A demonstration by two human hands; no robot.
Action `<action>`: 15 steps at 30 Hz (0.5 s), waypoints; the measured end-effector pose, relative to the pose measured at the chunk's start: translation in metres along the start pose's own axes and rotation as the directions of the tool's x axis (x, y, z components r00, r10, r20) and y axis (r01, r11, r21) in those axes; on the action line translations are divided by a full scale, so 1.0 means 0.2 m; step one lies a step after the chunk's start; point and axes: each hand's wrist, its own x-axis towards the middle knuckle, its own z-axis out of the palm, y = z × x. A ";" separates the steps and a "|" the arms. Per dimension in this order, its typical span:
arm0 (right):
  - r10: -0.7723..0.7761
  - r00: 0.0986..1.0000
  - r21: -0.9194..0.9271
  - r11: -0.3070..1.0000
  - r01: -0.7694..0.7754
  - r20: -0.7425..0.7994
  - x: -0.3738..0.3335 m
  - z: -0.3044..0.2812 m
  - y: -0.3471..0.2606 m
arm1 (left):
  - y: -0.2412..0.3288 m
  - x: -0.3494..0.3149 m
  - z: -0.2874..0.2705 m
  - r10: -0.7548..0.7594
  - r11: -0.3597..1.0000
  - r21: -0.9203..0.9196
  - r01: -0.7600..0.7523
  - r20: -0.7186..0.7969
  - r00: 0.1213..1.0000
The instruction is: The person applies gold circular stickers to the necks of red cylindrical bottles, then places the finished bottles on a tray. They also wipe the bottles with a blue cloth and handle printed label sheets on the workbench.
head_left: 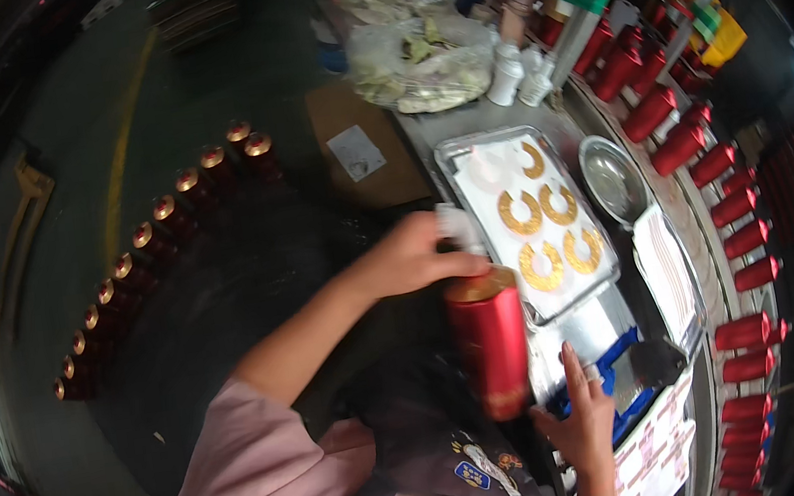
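Note:
A shiny red bottle with a gold shoulder hangs upright in front of me, slightly blurred. My left hand is closed round its top end. Something white shows at those fingers; I cannot tell whether it is a cloth or a wrap. Low on the right, my right hand has its fingers spread, with the thumb close to the bottle's base. Beside that hand lies a crumpled blue cloth. Beyond the bottle, a metal tray bears a white sheet with several gold C-shaped labels.
A metal bowl stands right of the tray. Plastic bags and white bottles occupy the far bench. Red bottles line the right-hand conveyor. More gold-topped red bottles stand in a curved row at left. A cardboard box is behind.

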 end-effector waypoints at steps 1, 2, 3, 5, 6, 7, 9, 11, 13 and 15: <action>-0.020 0.999 -0.040 0.999 0.019 -0.028 0.07 -0.02 0.04 | 0.02 -0.15 -0.12 0.010 0.995 0.097 0.002 -0.122 0.992; -0.035 0.996 -0.072 0.997 0.029 -0.083 0.10 -0.04 0.07 | 0.01 -0.28 -0.23 0.054 0.963 0.268 0.012 -0.237 0.970; 0.145 0.984 0.091 0.987 -0.136 -0.102 0.11 -0.07 0.12 | -0.03 -0.38 -0.31 0.086 0.895 0.440 0.076 -0.337 0.937; 0.404 0.907 0.268 0.893 -0.362 -0.121 0.05 -0.17 0.20 | -0.21 -0.52 -0.50 0.263 0.572 0.789 0.225 -0.436 0.861; 0.433 0.878 0.294 0.882 -0.367 -0.203 0.00 -0.22 0.25 | -0.34 -0.56 -0.58 0.272 0.474 0.798 0.373 -0.536 0.799; 0.350 0.896 0.244 0.926 -0.287 -0.273 -0.04 -0.26 0.31 | -0.47 -0.57 -0.69 0.272 0.398 0.770 0.498 -0.618 0.738; 0.370 0.875 0.218 0.925 -0.313 -0.314 -0.14 -0.33 0.43 | -0.75 -0.61 -0.96 0.263 0.270 0.676 0.686 -0.737 0.622; 0.491 0.816 0.234 0.869 -0.436 -0.304 -0.24 -0.38 0.54 | -0.99 -0.66 -1.26 0.313 0.259 0.563 0.785 -0.817 0.483; 0.445 0.839 0.245 0.891 -0.382 -0.313 -0.32 -0.41 0.66 | -1.17 -0.71 -1.52 0.282 0.197 0.442 0.875 -0.881 0.381; 0.438 0.826 0.155 0.899 -0.410 -0.356 -0.41 -0.42 0.78 | -1.28 -0.75 -1.72 0.304 0.178 0.395 0.901 -0.893 0.332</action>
